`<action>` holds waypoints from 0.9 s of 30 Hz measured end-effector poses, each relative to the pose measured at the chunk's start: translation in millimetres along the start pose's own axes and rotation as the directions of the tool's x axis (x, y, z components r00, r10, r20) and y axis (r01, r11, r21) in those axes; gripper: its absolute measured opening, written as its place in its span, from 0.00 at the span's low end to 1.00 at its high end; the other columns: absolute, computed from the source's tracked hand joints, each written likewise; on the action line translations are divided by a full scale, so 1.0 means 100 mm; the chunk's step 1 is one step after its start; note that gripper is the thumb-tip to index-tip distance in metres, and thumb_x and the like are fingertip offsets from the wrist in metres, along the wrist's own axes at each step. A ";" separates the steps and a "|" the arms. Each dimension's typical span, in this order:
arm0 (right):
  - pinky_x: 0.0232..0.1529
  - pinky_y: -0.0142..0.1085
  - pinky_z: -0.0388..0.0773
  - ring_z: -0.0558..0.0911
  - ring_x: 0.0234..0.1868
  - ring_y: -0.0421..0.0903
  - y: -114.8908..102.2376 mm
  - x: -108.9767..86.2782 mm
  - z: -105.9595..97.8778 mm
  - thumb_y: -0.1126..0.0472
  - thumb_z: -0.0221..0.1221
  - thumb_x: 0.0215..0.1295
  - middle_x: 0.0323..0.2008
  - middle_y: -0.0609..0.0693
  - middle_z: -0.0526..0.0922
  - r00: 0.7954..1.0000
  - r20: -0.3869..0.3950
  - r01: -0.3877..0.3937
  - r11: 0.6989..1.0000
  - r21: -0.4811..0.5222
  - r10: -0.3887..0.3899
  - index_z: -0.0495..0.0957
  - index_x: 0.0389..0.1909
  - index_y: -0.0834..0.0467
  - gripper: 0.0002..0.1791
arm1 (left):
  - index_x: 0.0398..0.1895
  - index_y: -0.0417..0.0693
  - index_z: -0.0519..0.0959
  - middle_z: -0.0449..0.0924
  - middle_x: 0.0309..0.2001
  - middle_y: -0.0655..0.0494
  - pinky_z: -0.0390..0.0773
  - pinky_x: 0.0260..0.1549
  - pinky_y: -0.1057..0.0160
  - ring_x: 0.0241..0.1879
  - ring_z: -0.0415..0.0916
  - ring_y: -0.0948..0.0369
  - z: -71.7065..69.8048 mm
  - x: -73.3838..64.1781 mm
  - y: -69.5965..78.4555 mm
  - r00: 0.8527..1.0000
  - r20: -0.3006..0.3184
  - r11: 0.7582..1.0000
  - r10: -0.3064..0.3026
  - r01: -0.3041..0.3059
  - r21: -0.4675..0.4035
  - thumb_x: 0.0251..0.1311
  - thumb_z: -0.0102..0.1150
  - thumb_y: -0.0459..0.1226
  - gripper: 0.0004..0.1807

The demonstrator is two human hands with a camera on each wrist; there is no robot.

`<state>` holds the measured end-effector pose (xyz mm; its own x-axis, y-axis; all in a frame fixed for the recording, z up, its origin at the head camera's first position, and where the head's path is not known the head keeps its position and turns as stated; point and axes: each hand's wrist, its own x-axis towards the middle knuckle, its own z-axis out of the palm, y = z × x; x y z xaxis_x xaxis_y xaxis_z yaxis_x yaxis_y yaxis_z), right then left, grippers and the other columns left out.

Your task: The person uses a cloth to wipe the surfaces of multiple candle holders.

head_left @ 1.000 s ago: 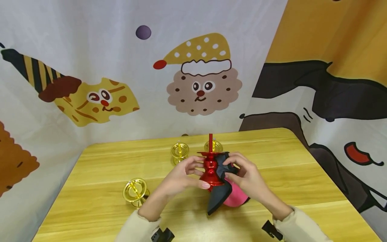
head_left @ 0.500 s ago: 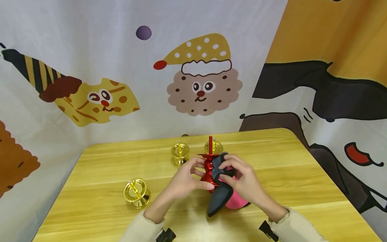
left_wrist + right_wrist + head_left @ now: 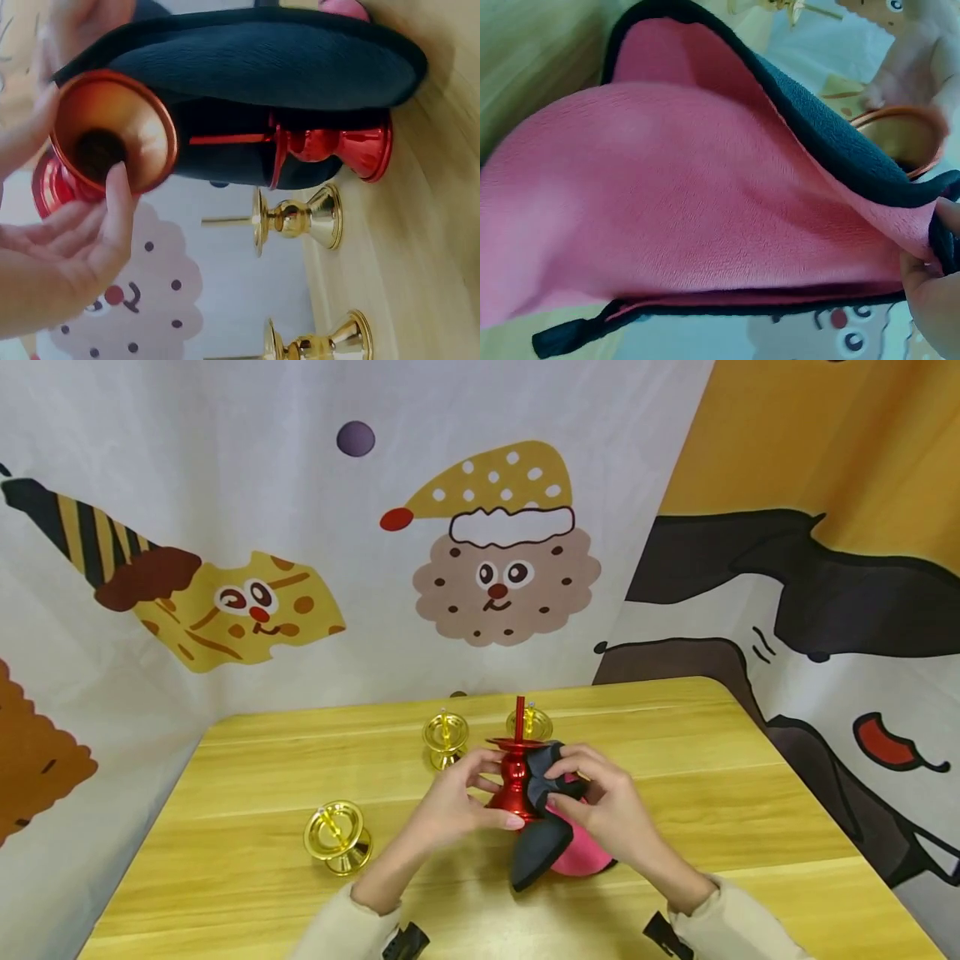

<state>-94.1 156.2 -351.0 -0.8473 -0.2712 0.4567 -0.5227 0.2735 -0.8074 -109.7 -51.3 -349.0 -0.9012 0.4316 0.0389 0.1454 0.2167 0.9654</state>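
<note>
Above the table, my left hand (image 3: 453, 806) holds a shiny red candle holder (image 3: 514, 777), with its spike pointing up. Seen in the left wrist view, its hollow base (image 3: 146, 127) has a coppery inside, and the left thumb lies against the rim. A cloth (image 3: 542, 852), dark grey on one face and pink on the other with black edging, is pinched by my right hand (image 3: 611, 806). The cloth lies against the candle holder's right side. Most of its pink face (image 3: 667, 195) fills the right wrist view.
Three gold candle holders stand on the wooden table: one front left (image 3: 339, 837), one at the back (image 3: 446, 741), another behind the hands (image 3: 531, 724). Beyond the cloth, the left wrist view shows a second red candle holder (image 3: 311, 145). A printed curtain (image 3: 375, 610) hangs behind.
Both hands and the red candle holder have dropped slightly. My right hand has shifted a little left and down, bringing the pinched cloth closer over the holder's right side.
</note>
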 end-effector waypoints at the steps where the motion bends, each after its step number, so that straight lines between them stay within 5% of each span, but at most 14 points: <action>1: 0.27 0.30 0.79 0.77 0.36 0.42 -0.02 0.00 0.01 0.80 0.64 0.43 0.46 0.59 0.74 1.000 0.004 0.018 1.000 -0.007 -0.018 0.78 0.35 0.62 0.17 | 0.53 0.39 0.69 0.74 0.47 0.48 0.79 0.32 0.65 0.42 0.74 0.52 0.02 0.00 0.00 1.000 -0.014 0.999 -0.002 0.002 0.033 0.39 0.73 0.34 0.34; 5: 0.36 0.28 0.79 0.75 0.44 0.44 -0.05 0.02 0.05 0.82 0.64 0.42 0.46 0.58 0.74 0.992 0.024 0.127 0.992 -0.016 -0.127 0.78 0.36 0.62 0.19 | 0.52 0.40 0.69 0.74 0.48 0.49 0.79 0.32 0.66 0.42 0.75 0.53 0.05 0.00 0.02 1.000 -0.005 0.998 -0.003 0.003 0.058 0.41 0.73 0.35 0.32; 10: 0.38 0.26 0.78 0.74 0.44 0.42 -0.04 0.04 0.02 0.88 0.60 0.40 0.45 0.60 0.71 0.978 0.013 0.208 0.971 0.115 -0.210 0.75 0.36 0.66 0.22 | 0.57 0.34 0.66 0.72 0.50 0.43 0.78 0.40 0.62 0.45 0.73 0.52 -0.06 -0.02 0.01 0.993 0.118 0.986 -0.016 0.036 -0.162 0.46 0.68 0.30 0.32; 14: 0.30 0.27 0.79 0.75 0.38 0.42 -0.04 0.05 -0.03 0.89 0.56 0.42 0.46 0.58 0.70 0.982 0.012 0.182 0.962 0.205 -0.189 0.74 0.36 0.67 0.21 | 0.62 0.34 0.61 0.68 0.55 0.41 0.76 0.46 0.58 0.49 0.70 0.51 -0.16 -0.03 -0.01 0.979 0.204 0.940 0.012 0.058 -0.337 0.48 0.66 0.29 0.37; 19: 0.16 0.28 0.74 0.73 0.20 0.42 0.00 0.02 -0.07 0.87 0.56 0.45 0.44 0.59 0.70 0.993 0.013 0.110 0.981 0.159 -0.114 0.74 0.36 0.65 0.19 | 0.66 0.34 0.57 0.60 0.63 0.40 0.73 0.50 0.56 0.55 0.67 0.48 -0.20 -0.04 0.00 0.958 0.271 0.890 0.092 0.043 -0.453 0.49 0.65 0.30 0.41; 22: 0.13 0.30 0.73 0.73 0.19 0.42 0.01 0.01 -0.06 0.85 0.58 0.46 0.44 0.60 0.70 0.997 0.014 0.073 0.987 0.142 -0.076 0.75 0.36 0.65 0.18 | 0.66 0.35 0.56 0.57 0.65 0.41 0.74 0.49 0.55 0.55 0.67 0.49 -0.16 -0.05 0.03 0.960 0.272 0.886 0.070 0.065 -0.460 0.48 0.67 0.32 0.42; 27: 0.17 0.33 0.77 0.76 0.26 0.42 -0.01 0.01 -0.04 0.85 0.59 0.46 0.44 0.62 0.70 0.999 0.014 0.040 0.988 0.151 -0.042 0.75 0.35 0.66 0.17 | 0.66 0.37 0.58 0.65 0.57 0.42 0.77 0.44 0.58 0.49 0.72 0.53 -0.08 -0.06 0.07 0.984 0.178 0.920 -0.028 0.095 -0.381 0.45 0.69 0.31 0.43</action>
<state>-94.8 159.9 -348.5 -0.8231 -0.2950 0.4853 -0.5357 0.1196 -0.8359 -106.6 -59.2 -339.9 -0.8181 0.5740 -0.0346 -0.1075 -0.0935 0.9898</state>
